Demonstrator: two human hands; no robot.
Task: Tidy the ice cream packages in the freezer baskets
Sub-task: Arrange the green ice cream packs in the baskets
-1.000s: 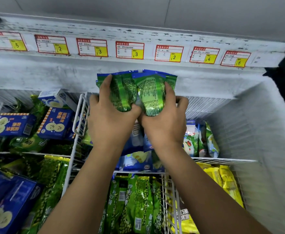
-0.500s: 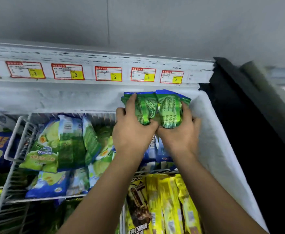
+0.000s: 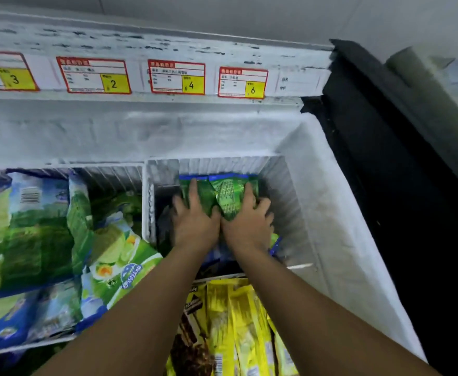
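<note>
Both my hands are down inside the far right white wire basket (image 3: pixel 282 185) of the chest freezer. Together they hold a bundle of green ice cream packages with blue top edges (image 3: pixel 222 191), standing upright against the basket's back wall. My left hand (image 3: pixel 195 221) grips the bundle's left side, fingers spread over the wrappers. My right hand (image 3: pixel 249 221) grips its right side. More blue and green packages lie under my wrists, mostly hidden.
Left of this basket, another wire basket (image 3: pixel 108 172) holds several large green-and-blue bags (image 3: pixel 38 240). Yellow bar packages (image 3: pixel 236 321) fill the near basket. Price tags (image 3: pixel 177 77) line the frosted back rim. A black freezer edge (image 3: pixel 385 158) runs along the right.
My hands have lowered the green bundle from in front of the frosted back wall down into the far right basket. The camera has tilted downward and closer.
</note>
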